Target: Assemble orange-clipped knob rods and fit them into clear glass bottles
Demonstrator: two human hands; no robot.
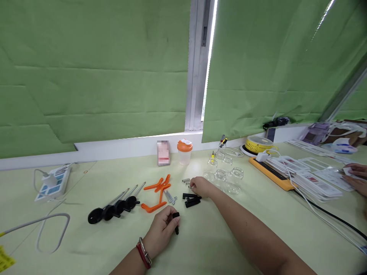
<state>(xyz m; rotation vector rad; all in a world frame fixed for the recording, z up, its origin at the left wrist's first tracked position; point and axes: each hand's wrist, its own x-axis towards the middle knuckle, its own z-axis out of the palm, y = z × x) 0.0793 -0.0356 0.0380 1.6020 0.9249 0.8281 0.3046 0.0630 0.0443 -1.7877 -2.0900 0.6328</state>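
Left hand (163,230), nearest, pinches 1 black part (176,225) between thumb and fingers above the table (97,248). Farther out: loose black parts (192,202), then right hand (202,186), fingertips bunched beside the springs (186,180); cannot tell if any is gripped. Step, judged: picking out 1 spring. Next move calls for a light pinch, avoiding tangles.

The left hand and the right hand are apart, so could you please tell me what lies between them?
In the head view, loose black pieces lie on the table between the left hand and the right hand, nearer the right.
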